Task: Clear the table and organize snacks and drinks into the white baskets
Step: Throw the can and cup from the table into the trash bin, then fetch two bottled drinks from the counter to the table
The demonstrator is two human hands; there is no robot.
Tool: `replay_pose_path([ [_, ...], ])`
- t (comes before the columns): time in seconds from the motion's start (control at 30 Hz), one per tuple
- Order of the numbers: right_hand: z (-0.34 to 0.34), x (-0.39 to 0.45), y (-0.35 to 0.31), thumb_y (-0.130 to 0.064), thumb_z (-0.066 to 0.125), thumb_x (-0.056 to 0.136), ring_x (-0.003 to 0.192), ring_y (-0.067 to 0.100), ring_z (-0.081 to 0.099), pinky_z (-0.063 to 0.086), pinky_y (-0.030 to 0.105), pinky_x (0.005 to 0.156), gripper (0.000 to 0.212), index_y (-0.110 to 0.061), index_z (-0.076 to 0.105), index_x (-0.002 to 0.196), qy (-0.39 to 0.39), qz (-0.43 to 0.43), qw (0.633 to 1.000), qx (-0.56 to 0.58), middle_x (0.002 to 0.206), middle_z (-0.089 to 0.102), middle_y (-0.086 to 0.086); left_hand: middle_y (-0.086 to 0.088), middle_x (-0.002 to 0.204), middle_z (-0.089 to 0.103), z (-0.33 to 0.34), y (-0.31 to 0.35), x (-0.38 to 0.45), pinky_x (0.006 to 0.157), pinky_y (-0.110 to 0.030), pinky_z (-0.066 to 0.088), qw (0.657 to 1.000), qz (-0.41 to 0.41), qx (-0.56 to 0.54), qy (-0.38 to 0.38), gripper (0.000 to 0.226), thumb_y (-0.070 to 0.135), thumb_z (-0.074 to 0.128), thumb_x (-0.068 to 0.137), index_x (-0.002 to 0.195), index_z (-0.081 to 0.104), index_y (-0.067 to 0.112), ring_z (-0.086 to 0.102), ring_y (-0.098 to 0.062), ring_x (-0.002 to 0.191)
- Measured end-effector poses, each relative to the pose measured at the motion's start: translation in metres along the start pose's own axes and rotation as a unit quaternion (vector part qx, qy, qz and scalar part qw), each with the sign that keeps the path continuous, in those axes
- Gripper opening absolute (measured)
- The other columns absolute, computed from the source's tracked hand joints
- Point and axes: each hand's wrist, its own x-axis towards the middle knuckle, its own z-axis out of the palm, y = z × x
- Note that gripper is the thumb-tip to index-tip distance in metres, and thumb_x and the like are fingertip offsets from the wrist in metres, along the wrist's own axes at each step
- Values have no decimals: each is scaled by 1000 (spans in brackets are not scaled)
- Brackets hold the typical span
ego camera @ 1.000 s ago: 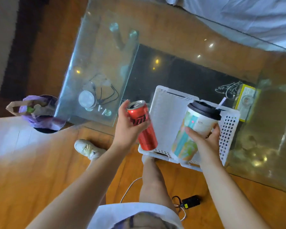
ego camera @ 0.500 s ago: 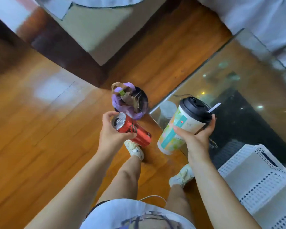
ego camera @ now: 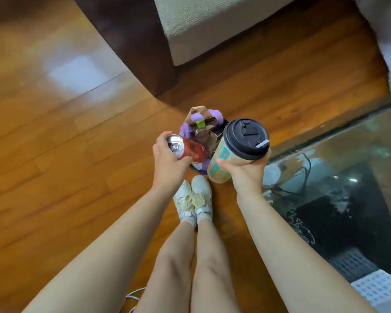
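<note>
Gripping red can (ego camera: 191,150) in left hand (ego camera: 167,163), lidded cup (ego camera: 235,147) in right hand (ego camera: 246,175).

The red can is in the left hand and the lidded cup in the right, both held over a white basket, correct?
Not quite. The head view shows the left hand holding the red can and the right hand holding the cup, but both are held over the bin lined in purple on the floor, not over a white basket, which sits far off at the lower right.
</note>
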Motion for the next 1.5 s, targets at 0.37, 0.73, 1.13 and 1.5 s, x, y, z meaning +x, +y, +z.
replay_pose_path([
  [0.37, 43, 76, 82, 3, 84, 51, 106, -8, 42, 34, -2, 85, 103, -24, 26, 133, 13, -46, 996, -75, 124, 43, -6, -1, 124, 39, 68, -67, 76, 84, -16, 37, 982, 108, 133, -83, 64, 4, 64, 74, 130, 37, 18, 44, -13, 108],
  [0.73, 38, 81, 114, -3, 79, 65, 129, 10, 36, 33, 23, 102, 86, -21, 37, 137, -30, -23, 978, -207, 142, 39, 1, -8, 157, 4, 82, -89, 100, 106, -41, 35, 917, 48, 342, -198, 88, 15, 60, 86, 149, 1, 28, 16, -30, 142],
  [1.13, -10, 2, 38, -10, 57, 89, 120, 22, 50, 39, 36, 99, 57, -15, 35, 141, -213, 237, 909, -267, 140, 47, 11, -12, 149, 34, -4, -60, 14, 89, -32, 42, 947, -203, 181, -171, 69, 19, 55, 88, 147, 21, 15, 48, -25, 120],
  [1.5, -71, -117, -98, -16, 48, 95, 91, 21, 61, 48, 29, 75, 31, -14, 51, 126, -212, 177, 908, -314, 103, 62, 9, 2, 82, 65, -147, 22, -167, 61, -24, 45, 930, -317, -186, -28, 21, 18, 44, 93, 110, 55, 19, 59, -10, 66],
])
